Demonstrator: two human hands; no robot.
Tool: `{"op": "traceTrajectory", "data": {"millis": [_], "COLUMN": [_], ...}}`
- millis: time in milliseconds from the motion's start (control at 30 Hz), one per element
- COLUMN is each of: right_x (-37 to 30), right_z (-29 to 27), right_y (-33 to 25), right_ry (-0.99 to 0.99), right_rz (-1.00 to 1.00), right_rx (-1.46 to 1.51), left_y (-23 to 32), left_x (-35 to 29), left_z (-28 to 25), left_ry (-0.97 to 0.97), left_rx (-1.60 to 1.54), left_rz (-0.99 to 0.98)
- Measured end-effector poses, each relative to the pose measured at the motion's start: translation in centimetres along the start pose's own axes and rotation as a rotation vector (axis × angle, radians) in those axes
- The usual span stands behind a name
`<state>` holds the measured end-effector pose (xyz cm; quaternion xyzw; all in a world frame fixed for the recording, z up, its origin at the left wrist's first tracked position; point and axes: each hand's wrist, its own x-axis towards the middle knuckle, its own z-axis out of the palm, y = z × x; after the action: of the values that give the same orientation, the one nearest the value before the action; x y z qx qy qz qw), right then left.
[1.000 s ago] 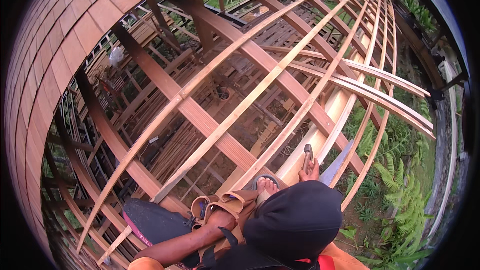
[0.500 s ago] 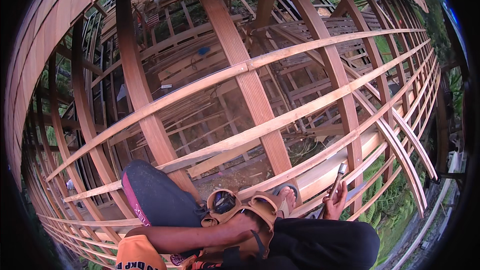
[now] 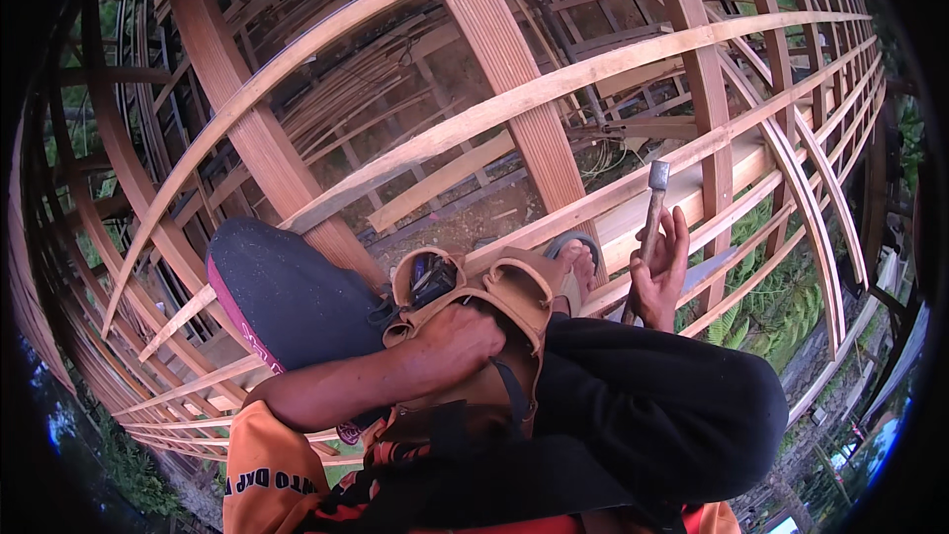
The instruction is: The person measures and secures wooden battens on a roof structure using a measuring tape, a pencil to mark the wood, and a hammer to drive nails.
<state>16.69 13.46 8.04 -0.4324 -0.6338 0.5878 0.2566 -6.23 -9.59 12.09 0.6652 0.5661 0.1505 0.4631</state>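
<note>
A hammer (image 3: pixel 647 222) with a small metal head stands upright in my right hand (image 3: pixel 660 282). My thumb and palm hold its handle while the other fingers point upward. My left hand (image 3: pixel 465 344) reaches into a tan leather tool pouch (image 3: pixel 521 282) on my lap, and its fingers are hidden inside. Another pocket of the pouch holds a dark object (image 3: pixel 432 279) whose kind I cannot make out. My sandalled foot (image 3: pixel 576 272) rests by the wooden battens, just beyond the pouch.
Thin horizontal battens (image 3: pixel 534 94) cross thick sloping rafters (image 3: pixel 514 69), with open gaps between them. Far below are ground and stacked timber (image 3: pixel 386 89). Two loose wood strips (image 3: pixel 806 208) lie across the battens at the right. Ferns (image 3: pixel 771 321) show beneath them.
The view has tipped downward, so the frame and my hands appear shifted in it. My right hand has raised the hammer more upright. My left hand has pushed deeper into the pouch.
</note>
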Motion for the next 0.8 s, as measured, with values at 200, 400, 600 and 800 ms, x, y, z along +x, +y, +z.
{"op": "traceTrajectory", "data": {"millis": [200, 400, 600, 800], "right_x": [-1.1, -1.4, -1.2, -1.3], "right_z": [0.5, 0.4, 0.7, 1.1], "right_y": [-0.1, 0.7, 1.0, 0.4], "right_ry": [0.0, 0.032, 0.038, 0.049], "right_rz": [-0.028, -0.067, -0.061, -0.072], "right_rx": [0.065, 0.1, 0.152, 0.158], "left_y": [2.9, 3.9, 5.9, 4.2], "left_x": [-1.4, -5.7, -5.1, 0.9], "left_z": [-5.1, -9.4, -6.9, 1.9], "left_ry": [-0.063, 0.503, 0.302, -0.012], "left_rx": [0.004, -0.28, -0.141, 0.387], "left_rz": [-0.04, -0.327, -0.249, -0.367]}}
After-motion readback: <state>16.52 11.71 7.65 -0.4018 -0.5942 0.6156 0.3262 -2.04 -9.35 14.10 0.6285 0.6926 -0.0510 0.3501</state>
